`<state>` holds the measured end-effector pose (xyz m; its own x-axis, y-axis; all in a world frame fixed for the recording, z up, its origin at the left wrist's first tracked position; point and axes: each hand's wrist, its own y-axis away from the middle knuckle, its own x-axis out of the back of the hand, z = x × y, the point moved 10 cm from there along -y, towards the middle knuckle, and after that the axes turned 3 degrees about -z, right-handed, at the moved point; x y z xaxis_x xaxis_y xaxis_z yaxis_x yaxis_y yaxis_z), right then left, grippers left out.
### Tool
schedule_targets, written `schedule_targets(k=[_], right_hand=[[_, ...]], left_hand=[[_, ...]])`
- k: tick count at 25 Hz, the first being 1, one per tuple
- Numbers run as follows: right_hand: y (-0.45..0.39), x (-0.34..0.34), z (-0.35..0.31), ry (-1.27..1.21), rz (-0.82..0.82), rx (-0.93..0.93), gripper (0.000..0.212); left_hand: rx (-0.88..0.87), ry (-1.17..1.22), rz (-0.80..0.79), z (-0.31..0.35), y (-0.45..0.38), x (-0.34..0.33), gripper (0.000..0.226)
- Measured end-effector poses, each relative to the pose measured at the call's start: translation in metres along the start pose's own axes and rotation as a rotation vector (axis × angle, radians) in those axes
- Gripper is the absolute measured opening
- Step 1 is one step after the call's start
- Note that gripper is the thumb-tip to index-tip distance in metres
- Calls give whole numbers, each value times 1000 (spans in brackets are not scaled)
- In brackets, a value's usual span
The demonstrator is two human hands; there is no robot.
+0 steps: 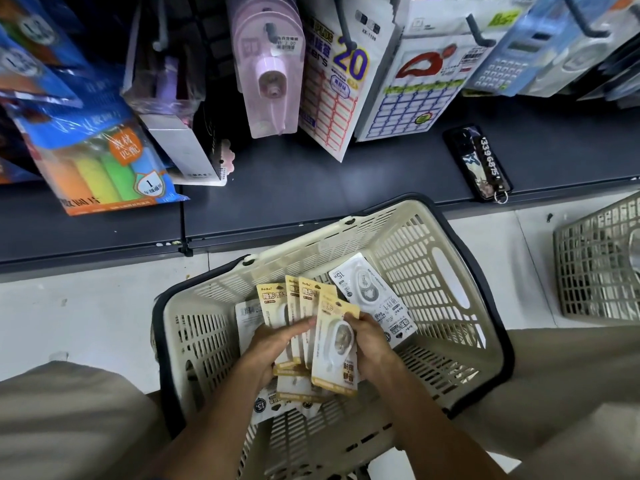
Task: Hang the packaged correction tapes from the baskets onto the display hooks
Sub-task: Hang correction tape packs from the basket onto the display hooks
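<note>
Nearest the camera, the left hand (273,344) is curling round a fanned stack of beige correction tape packs (301,306), thumb lying across their fronts, while the right hand (369,344) is pinching the frontmost beige pack (334,355) by its right edge. Both hands are working close together over the cream basket (450,271), which is sitting on the pale floor (86,306) between the person's knees. More packs are lying inside the basket: a white pack (372,296) is leaning against the far right wall, and others are showing under the hands. To the left above, a multicoloured pack (100,168) is hanging over the dark shelf (311,174). Going right, a pink tape dispenser pack (268,74), label sheets (337,95) and a calculator (502,60) are hanging on display hooks (476,31). A phone (479,164) is lying on the shelf. At far right, a second basket (595,261) is standing on the floor.
</note>
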<state>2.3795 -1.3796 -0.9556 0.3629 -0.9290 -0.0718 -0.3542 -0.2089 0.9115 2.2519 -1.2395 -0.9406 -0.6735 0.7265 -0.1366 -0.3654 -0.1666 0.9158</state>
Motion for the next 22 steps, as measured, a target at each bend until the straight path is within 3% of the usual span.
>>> schedule_targets(k=[5,10,13,16,18,20,22], right_hand=[[1,12,-16,-17,101,58,23],[24,41,-54,-159,109,86,28],[56,69,-112,-225,93,248,23],[111,55,-155,-95,-131,337,42],[145,47,-173,105,-205,455,68],[186,45,-195,177,-187,639,80],[240,51,-238,86,-97,906,73]], left_hand=[[-10,15,-45,8,2,-15,65],[-97,36,-178,32,23,-51,108],[-186,15,-217,54,43,-75,121],[-290,18,-258,84,70,-97,94],[-378,13,-296,111,93,-109,79],[-475,-1,-319,140,122,-117,74],[-573,6,-295,174,153,-113,78]])
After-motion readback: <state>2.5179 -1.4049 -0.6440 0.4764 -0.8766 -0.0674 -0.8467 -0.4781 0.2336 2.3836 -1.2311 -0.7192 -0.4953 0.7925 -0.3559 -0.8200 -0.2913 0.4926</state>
